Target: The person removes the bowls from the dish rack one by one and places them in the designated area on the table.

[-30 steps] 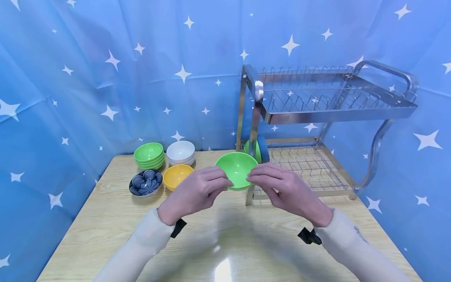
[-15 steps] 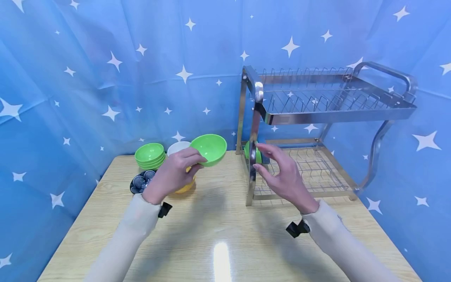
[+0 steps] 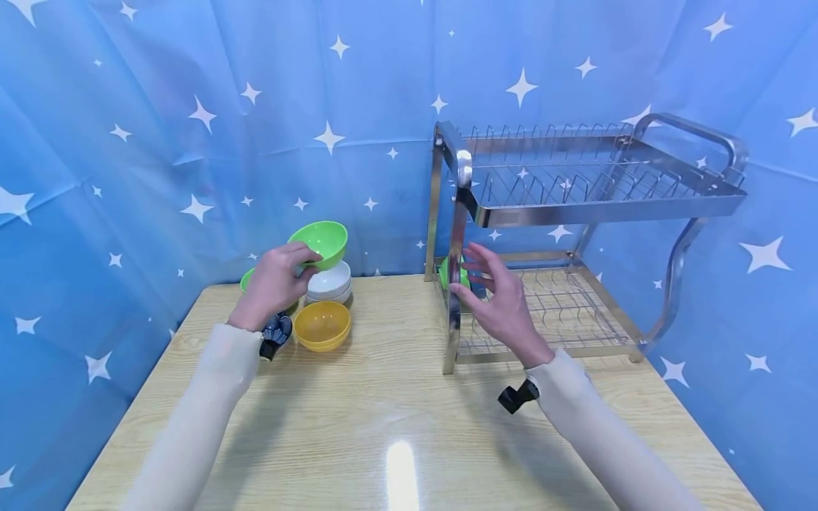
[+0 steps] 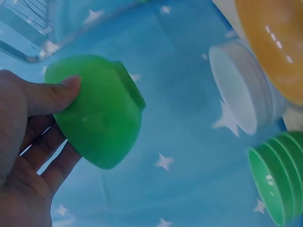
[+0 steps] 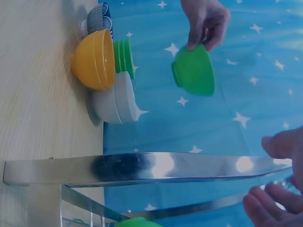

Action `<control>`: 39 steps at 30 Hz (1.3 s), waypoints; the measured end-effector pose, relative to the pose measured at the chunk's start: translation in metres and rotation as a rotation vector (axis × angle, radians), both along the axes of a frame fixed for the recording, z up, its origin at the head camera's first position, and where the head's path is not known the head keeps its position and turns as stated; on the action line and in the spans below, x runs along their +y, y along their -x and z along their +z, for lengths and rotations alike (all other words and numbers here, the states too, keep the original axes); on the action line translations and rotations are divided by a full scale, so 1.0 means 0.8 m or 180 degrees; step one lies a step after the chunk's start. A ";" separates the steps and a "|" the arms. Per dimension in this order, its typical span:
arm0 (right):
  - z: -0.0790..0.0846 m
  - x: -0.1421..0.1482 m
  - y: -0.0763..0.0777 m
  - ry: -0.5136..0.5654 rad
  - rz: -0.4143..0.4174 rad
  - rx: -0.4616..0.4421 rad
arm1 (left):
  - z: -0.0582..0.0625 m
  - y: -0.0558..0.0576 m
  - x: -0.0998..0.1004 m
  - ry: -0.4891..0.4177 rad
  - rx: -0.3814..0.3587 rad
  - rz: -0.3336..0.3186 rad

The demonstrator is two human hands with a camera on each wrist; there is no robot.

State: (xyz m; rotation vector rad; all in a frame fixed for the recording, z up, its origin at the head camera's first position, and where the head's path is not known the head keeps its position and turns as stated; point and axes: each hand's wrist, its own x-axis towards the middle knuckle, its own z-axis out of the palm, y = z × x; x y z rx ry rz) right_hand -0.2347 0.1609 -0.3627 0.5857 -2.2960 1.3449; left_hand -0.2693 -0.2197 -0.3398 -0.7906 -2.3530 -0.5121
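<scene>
A green bowl (image 3: 327, 241) is up in the air at the back left, above a white bowl stack (image 3: 329, 284). My left hand (image 3: 271, 284) pinches its rim, thumb on the outer wall in the left wrist view. Behind that hand, the stacked green bowls (image 4: 279, 172) are mostly hidden in the head view, and patterned blue bowl (image 3: 279, 328) is partly covered. Yellow bowls (image 3: 322, 328) stand nested in front of the white ones. My right hand (image 3: 505, 305), fingers spread and loosely bent, holds nothing and is beside the near left post of the dish rack (image 3: 455, 284).
The two-tier metal rack stands at the right back of the wooden table (image 3: 358, 426). On its lower shelf, at the left end, another green bowl (image 3: 444, 274) shows behind the post. A blue star-patterned curtain (image 3: 268, 142) hangs behind the table.
Both hands gripped the green bowl in front of the rack earlier. My right hand let go and stayed near the rack post; my left hand carried the bowl leftward and up over the white bowls.
</scene>
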 end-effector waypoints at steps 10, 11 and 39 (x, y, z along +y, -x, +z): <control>-0.009 -0.005 0.016 0.0044 -0.0144 -0.0234 | -0.014 0.038 -0.049 -0.0045 -0.0567 0.0659; -0.009 -0.006 0.017 0.0015 -0.0171 -0.0263 | -0.015 0.042 -0.054 -0.0038 -0.0621 0.0714; -0.009 -0.010 0.021 0.0009 -0.0195 -0.0635 | -0.071 0.071 -0.109 0.0295 -0.1415 0.1096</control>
